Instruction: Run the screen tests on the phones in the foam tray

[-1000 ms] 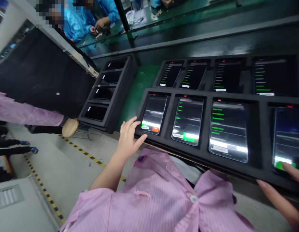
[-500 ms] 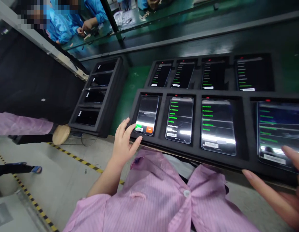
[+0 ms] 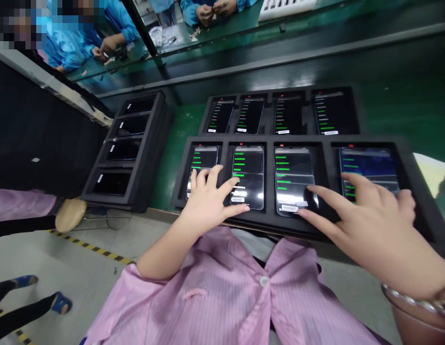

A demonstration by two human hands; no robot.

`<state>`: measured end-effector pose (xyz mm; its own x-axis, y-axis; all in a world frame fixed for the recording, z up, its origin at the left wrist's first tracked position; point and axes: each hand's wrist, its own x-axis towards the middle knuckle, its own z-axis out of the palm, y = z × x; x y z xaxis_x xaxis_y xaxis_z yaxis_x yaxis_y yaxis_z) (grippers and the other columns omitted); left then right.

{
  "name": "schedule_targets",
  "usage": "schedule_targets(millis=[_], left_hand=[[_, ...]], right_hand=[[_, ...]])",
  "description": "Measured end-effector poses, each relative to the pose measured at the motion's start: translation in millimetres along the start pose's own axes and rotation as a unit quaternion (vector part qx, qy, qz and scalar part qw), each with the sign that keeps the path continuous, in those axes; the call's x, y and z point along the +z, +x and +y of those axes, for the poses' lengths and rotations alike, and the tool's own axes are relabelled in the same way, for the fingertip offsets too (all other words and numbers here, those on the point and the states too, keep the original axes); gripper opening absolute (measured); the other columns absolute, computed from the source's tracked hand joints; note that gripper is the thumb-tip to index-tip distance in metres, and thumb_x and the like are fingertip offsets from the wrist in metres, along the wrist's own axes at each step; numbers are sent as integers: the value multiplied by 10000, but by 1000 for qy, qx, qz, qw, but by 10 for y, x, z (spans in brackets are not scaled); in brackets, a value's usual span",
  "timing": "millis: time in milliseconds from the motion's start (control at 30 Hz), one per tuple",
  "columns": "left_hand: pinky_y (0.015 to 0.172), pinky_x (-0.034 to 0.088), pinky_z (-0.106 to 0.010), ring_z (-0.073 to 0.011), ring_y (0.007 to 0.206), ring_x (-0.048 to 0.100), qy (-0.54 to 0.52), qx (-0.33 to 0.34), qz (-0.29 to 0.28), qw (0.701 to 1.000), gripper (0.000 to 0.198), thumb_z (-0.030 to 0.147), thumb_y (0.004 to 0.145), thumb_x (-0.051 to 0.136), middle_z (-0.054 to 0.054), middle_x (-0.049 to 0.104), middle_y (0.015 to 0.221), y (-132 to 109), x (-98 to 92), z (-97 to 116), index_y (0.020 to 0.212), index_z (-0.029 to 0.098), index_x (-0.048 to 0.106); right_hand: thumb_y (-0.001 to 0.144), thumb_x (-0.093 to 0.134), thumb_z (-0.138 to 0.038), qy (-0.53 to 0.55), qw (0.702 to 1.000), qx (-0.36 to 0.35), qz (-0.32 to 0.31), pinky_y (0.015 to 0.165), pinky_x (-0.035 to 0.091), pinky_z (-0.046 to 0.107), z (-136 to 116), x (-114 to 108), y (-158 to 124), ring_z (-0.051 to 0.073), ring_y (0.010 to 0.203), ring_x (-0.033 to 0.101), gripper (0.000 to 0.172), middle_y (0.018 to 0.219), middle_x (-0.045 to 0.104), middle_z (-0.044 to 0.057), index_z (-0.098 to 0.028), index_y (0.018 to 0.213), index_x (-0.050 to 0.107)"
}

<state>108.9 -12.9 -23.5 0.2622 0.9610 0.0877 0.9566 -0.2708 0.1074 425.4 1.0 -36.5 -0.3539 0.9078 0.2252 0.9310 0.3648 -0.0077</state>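
Several smartphones with lit screens lie in the slots of a black foam tray [image 3: 269, 224] at the bench edge. My left hand [image 3: 207, 197] has its fingers spread; its index fingertip is at the screen of the second phone [image 3: 248, 165], and its other fingers cover part of the leftmost phone [image 3: 205, 154]. Over the third phone [image 3: 292, 177] are the thumb and index finger of my right hand [image 3: 373, 225], also spread. The rest of that hand partly hides the rightmost phone [image 3: 373, 160]. Green lines of text show on these screens. Neither hand grips anything.
Behind, another foam tray [image 3: 269, 132] holds phones with dark text screens. A stack of foam trays [image 3: 143, 167] with dark phones stands at left. Yellow paper [image 3: 431, 172] lies at right. Co-workers in blue sleeves [image 3: 123, 21] sit across; a round stool [image 3: 70, 215] stands at left.
My left hand moved right from the leftmost phone to the second one. My right hand came left over the third phone. The leftmost screen switched from coloured buttons to green text. The view shifted.
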Motion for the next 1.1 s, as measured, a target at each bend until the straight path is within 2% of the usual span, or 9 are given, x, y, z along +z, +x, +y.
schedule_targets(millis=[167, 267, 433, 533, 633, 833, 900, 1000, 1100], left_hand=[[1237, 234, -783, -480, 1444, 433, 4, -42, -33, 999, 672, 733, 910, 674, -168, 409, 1625, 377, -12, -101, 1457, 344, 648], [1248, 212, -781, -463, 1489, 398, -16, -57, -29, 998, 605, 693, 940, 670, -156, 407, 1632, 433, -30, -129, 1444, 358, 653], [1281, 164, -749, -438, 1553, 305, -51, -38, 54, 997, 685, 701, 886, 744, -152, 382, 1659, 227, 33, -78, 1447, 322, 638], [1296, 173, -718, -439, 1567, 277, -62, -33, 86, 994, 703, 705, 873, 756, -169, 413, 1641, 122, 100, -58, 1415, 268, 658], [1303, 160, -713, -442, 1592, 229, -70, -30, 74, 994, 689, 691, 907, 725, -166, 384, 1668, 129, 136, -54, 1444, 268, 639], [1274, 129, -778, -496, 1627, 83, -90, -49, 7, 995, 693, 719, 893, 722, -130, 241, 1749, 218, 91, -40, 1464, 339, 620], [1273, 142, -769, -498, 1628, 71, -101, -39, 56, 993, 745, 735, 884, 724, -136, 214, 1755, 163, 28, -114, 1497, 340, 572], [1283, 208, -701, -454, 1621, 160, -117, -34, 175, 977, 812, 770, 912, 659, -166, 267, 1722, -6, -88, -351, 1553, 317, 453], [1274, 285, -632, -409, 1576, 309, -123, -63, 204, 969, 802, 763, 929, 639, -185, 351, 1673, -171, -131, -608, 1541, 287, 433]], right_hand=[[1036, 404, -715, -22, 999, 40, -26, 1014, 374, 862, 60, 94, 289, 538, 1288, 494, 650, 1548, 403, 237, -280, 1432, 681], [1019, 508, -679, 10, 998, 55, -7, 1058, 320, 873, 46, 116, 324, 552, 1320, 469, 610, 1593, 369, 226, -264, 1431, 679], [1062, 350, -696, 57, 996, 8, 70, 1156, 236, 840, -131, 119, 168, 556, 1503, 294, 710, 1658, 288, 256, -196, 1507, 586], [1074, 255, -721, 63, 994, -1, 84, 1178, 226, 824, -199, 158, 121, 533, 1534, 275, 786, 1646, 311, 286, -147, 1525, 547], [1072, 215, -738, 69, 994, -5, 83, 1179, 237, 818, -190, 204, 132, 524, 1538, 284, 824, 1634, 335, 298, -134, 1541, 520], [1067, 170, -753, 71, 996, -15, 55, 1189, 238, 808, -140, 221, 155, 497, 1557, 269, 835, 1638, 345, 280, -167, 1573, 482], [1068, 193, -745, 74, 996, -16, 46, 1190, 231, 811, -144, 211, 152, 502, 1557, 266, 819, 1644, 339, 276, -169, 1575, 478], [1062, 201, -748, 88, 995, -3, 53, 1214, 215, 789, -157, 206, 143, 501, 1555, 276, 860, 1635, 356, 289, -130, 1638, 367], [1051, 214, -753, 98, 993, 20, 64, 1246, 183, 763, -164, 235, 145, 487, 1567, 259, 897, 1644, 352, 282, -116, 1681, 262]])
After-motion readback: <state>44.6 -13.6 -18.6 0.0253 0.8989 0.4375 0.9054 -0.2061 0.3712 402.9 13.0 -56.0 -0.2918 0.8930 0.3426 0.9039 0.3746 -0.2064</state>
